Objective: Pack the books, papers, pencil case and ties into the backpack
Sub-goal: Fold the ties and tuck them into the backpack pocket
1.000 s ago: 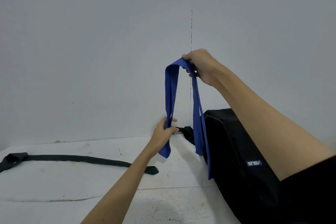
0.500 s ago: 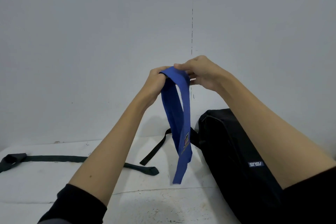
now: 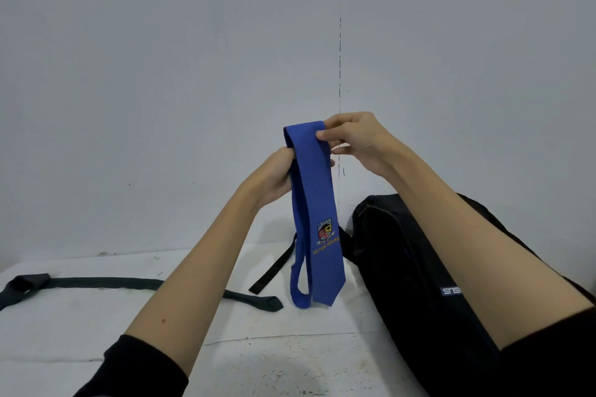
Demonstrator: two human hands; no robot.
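Note:
A blue tie (image 3: 314,213) with a crest hangs folded in the air in front of me. My right hand (image 3: 351,138) pinches its top fold. My left hand (image 3: 277,174) grips the tie just below, from the left side. Its lower loop and pointed tip dangle just over the white table (image 3: 96,325). A dark green tie (image 3: 129,284) lies stretched out flat on the table to the left. The black backpack (image 3: 419,267) lies on its side at the right, partly hidden by my right forearm. No books, papers or pencil case are in view.
A black backpack strap (image 3: 274,267) lies on the table behind the blue tie. A plain grey wall (image 3: 161,74) rises right behind the table.
My left hand rose from the tie's lower end to the top, folding the blue tie into a shorter hanging bundle. Both hands have since lowered slightly, and the crest faces me.

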